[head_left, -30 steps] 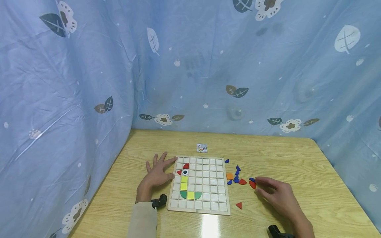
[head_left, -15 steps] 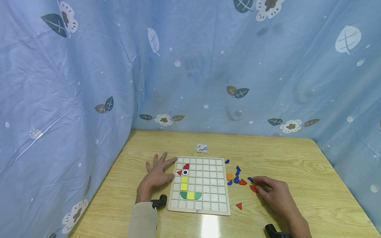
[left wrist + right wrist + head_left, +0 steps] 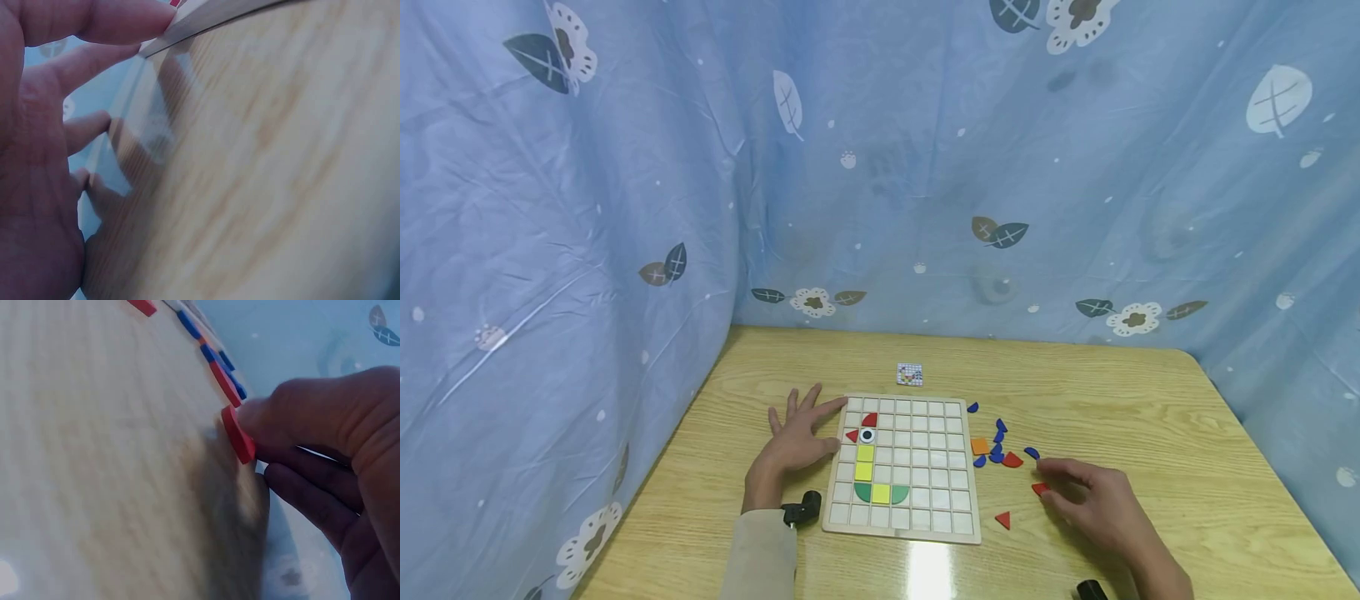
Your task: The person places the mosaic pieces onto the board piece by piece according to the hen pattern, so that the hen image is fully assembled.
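My left hand (image 3: pixel 796 442) rests by the left edge of a wooden grid board (image 3: pixel 925 536), fingers spread, with thumb and index fingertips touching the board's rim. The thumb of my right hand (image 3: pixel 1101 500) touches a red rounded wedge piece (image 3: pixel 236 434) on the table at the right. In the head view the index finger stands apart from the thumb, beside a blue half-disc (image 3: pixel 1032 452). The thumb partly hides the red piece. On the board lie yellow squares (image 3: pixel 865 453), green quarter-round pieces (image 3: pixel 900 494), a red quarter-round (image 3: pixel 870 419), a red triangle (image 3: pixel 852 436) and an eye piece (image 3: pixel 867 435).
Several blue pieces (image 3: pixel 997 450), an orange square (image 3: pixel 981 447) and another red wedge (image 3: pixel 1012 460) lie right of the board. A loose red triangle (image 3: pixel 1003 520) is nearer me. Beyond the board lies a small pattern card (image 3: pixel 910 374). A blue curtain (image 3: pixel 880 208) hangs around the table.
The red wedge has slid toward me, away from the blue half-disc, along with my right thumb. My left hand stays where it was.
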`<action>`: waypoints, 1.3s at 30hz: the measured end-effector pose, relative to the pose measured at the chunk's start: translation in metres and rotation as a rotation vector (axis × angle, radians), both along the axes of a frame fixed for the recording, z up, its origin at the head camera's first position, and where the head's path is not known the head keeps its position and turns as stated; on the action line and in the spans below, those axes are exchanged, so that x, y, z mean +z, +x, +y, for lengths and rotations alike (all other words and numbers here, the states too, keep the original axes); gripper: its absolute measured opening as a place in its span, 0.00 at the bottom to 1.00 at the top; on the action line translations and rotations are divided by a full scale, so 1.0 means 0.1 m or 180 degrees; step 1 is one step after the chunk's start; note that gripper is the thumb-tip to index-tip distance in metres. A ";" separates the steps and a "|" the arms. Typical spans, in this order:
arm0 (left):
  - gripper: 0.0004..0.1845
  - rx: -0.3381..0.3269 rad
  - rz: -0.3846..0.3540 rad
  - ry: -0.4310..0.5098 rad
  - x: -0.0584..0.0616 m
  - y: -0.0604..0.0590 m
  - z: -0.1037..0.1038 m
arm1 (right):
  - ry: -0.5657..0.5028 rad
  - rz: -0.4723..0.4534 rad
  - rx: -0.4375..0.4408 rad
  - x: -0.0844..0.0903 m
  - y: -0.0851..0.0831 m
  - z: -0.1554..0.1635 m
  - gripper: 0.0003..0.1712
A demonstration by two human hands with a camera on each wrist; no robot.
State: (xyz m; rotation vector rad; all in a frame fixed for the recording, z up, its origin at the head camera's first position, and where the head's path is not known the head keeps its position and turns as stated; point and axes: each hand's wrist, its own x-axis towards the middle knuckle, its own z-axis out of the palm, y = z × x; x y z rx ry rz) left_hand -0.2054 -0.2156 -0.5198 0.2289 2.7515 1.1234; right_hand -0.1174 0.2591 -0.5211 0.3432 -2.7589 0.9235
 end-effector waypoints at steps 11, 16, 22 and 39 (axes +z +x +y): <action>0.41 0.0005 -0.0011 0.0016 0.01 0.01 -0.01 | -0.0055 0.0277 0.0047 -0.07 0.11 -0.04 0.26; 0.41 -0.0010 -0.0014 0.0002 -0.01 0.01 -0.02 | -0.0227 0.0280 0.0046 0.01 0.11 -0.11 0.24; 0.41 -0.0011 -0.0004 -0.0026 -0.01 0.00 -0.02 | -0.0335 0.0414 0.0223 0.17 0.02 -0.32 0.22; 0.41 -0.0002 -0.0015 0.0001 -0.01 0.00 0.00 | -0.0845 0.0026 0.0870 0.24 -0.36 -1.26 0.18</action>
